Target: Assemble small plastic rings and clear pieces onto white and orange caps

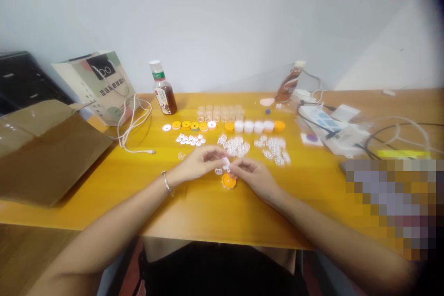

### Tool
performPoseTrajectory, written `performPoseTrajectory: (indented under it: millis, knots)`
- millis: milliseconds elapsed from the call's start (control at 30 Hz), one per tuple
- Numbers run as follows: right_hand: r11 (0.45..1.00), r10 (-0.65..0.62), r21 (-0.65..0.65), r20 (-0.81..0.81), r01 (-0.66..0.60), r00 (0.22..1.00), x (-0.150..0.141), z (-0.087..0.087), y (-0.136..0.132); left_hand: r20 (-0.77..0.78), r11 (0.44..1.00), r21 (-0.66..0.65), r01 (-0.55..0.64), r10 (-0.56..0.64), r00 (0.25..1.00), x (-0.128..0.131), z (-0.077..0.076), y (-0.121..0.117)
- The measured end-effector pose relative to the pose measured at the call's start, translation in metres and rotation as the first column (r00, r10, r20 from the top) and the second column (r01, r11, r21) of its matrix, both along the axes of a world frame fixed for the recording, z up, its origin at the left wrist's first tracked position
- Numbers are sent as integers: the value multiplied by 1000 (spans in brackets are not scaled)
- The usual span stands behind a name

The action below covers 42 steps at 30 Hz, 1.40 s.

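Left hand (199, 163) and right hand (255, 175) pinching one small white piece (225, 162) over orange cap (229, 181) at table (194, 208) centre; row of assembled caps (222, 126) behind, loose white pieces (255, 145) remaining.

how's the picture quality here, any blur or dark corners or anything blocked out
Head view: soft and slightly blurred throughout, so the small white pieces between the left hand and right hand lack detail; the upper right corner darkens to a vignette; a pixelated block masks the table's right side; lighting is even, with faint shadows on the yellow table.
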State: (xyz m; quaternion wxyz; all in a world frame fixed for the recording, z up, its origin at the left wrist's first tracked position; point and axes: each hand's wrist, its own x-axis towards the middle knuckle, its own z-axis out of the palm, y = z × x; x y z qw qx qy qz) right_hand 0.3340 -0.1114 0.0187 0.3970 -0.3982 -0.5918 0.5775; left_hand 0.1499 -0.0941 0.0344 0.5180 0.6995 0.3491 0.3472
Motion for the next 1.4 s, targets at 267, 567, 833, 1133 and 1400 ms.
performPoseTrajectory:
  millis: [267, 567, 833, 1133, 1400]
  knots:
    - [982, 47, 171, 183, -79, 982, 4, 1, 1, 1, 999, 42, -27, 27, 1000, -3, 2, 0]
    - [850, 65, 427, 496, -308, 866, 10, -4, 1, -140, 985, 169, 18, 6, 990, -5, 1, -8]
    - [836, 19, 465, 506, -291, 862, 7, -11, 6, -321, 920, 361, 152, -30, 947, 0, 3, -13]
    - [841, 30, 461, 483, -283, 875, 7, -10, 7, -439, 868, 450, 210, 10, 898, 5, 6, -19]
    - [846, 17, 457, 489, -274, 872, 6, -11, 6, -465, 876, 445, 188, 46, 884, 9, 4, -19]
